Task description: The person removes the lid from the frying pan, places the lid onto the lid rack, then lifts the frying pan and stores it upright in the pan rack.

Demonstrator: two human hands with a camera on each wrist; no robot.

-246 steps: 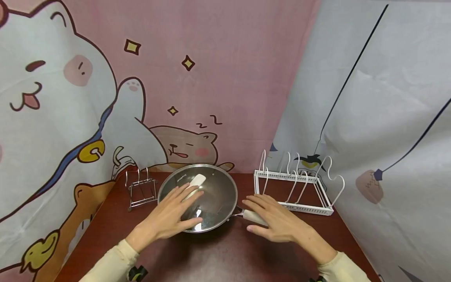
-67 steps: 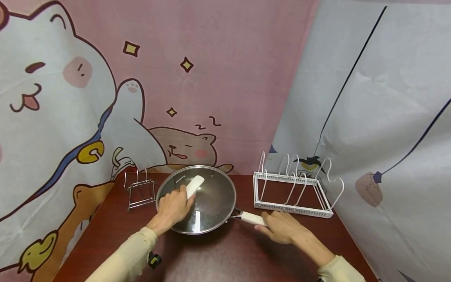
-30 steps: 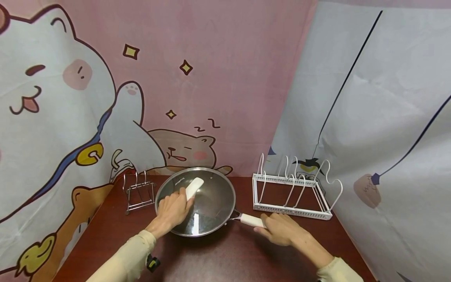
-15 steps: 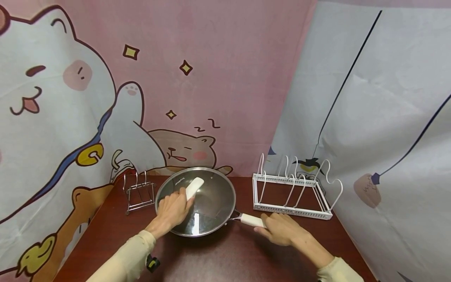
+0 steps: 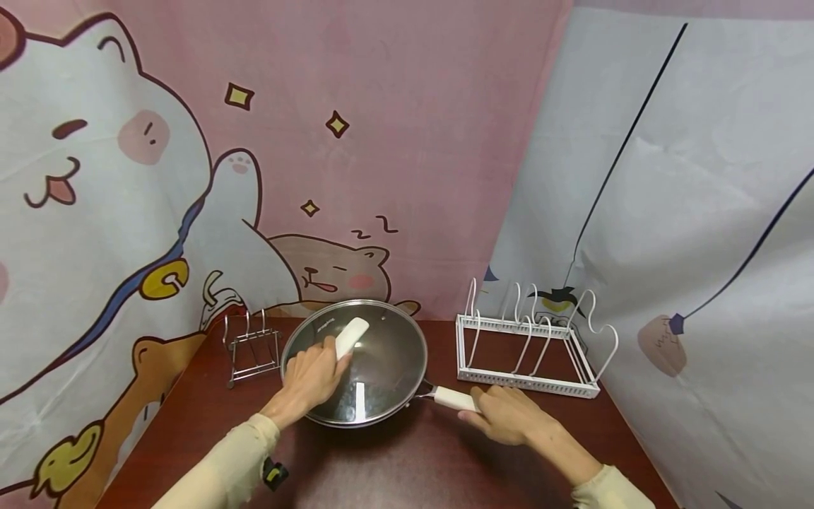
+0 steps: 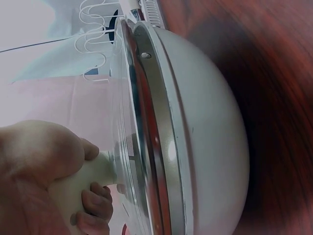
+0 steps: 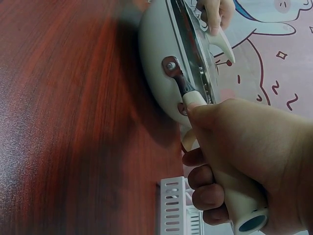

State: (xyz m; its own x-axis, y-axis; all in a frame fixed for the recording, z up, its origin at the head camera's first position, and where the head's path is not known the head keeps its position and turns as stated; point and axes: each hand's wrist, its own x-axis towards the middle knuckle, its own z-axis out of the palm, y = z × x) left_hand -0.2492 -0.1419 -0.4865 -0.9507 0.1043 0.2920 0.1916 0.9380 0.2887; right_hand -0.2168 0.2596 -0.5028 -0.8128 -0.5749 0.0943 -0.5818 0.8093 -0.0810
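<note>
A wok [image 6: 210, 127] with a pale outside stands on the dark red table, under a glass lid [image 5: 388, 360] with a metal rim. My left hand [image 5: 311, 375] grips the lid's white handle [image 5: 353, 334], fingers wrapped round its lower end. In the left wrist view the lid's edge sits slightly above the wok's rim, and a strip of the inside wall [image 6: 159, 98] shows in the gap. My right hand [image 5: 509, 413] grips the wok's long cream handle [image 5: 453, 398]; in the right wrist view its fingers curl round it near the hollow end.
A small chrome rack [image 5: 254, 369] stands left of the wok. A white rack [image 5: 531, 383] with several upright wire loops stands at the right, behind my right hand. Printed cloth [image 5: 432, 155] hangs behind the table [image 5: 394, 474] and along the right side.
Both hands were spread over the wok at first, then closed round the lid handle and wok handle. Since half a second ago, the lid has risen slightly off the wok's rim.
</note>
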